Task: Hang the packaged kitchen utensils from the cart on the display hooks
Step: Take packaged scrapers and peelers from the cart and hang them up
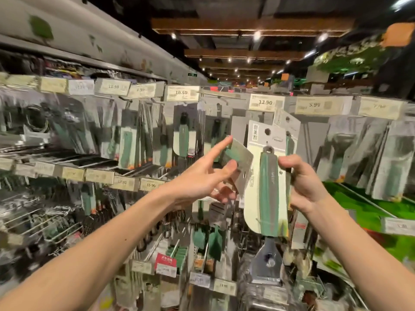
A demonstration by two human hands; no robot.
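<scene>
My right hand (302,182) grips a packaged utensil (268,187) by its right edge: a green-handled scraper with a metal blade on a white and grey card with a hang hole at the top. It is held upright under the 12.90 price tag (265,102). A second card shows just behind it. My left hand (208,176) holds another green-and-grey packaged utensil (238,158) between thumb and lower fingers, tilted, with the index finger stretched toward the display. The hook behind the cards is hidden.
Rows of display hooks (139,102) with hanging packaged utensils fill the wall on the left and right, each with a price tag such as the 10.50 tag (181,93). Lower hooks carry more green utensils (214,242). A wire cart (310,286) sits low right.
</scene>
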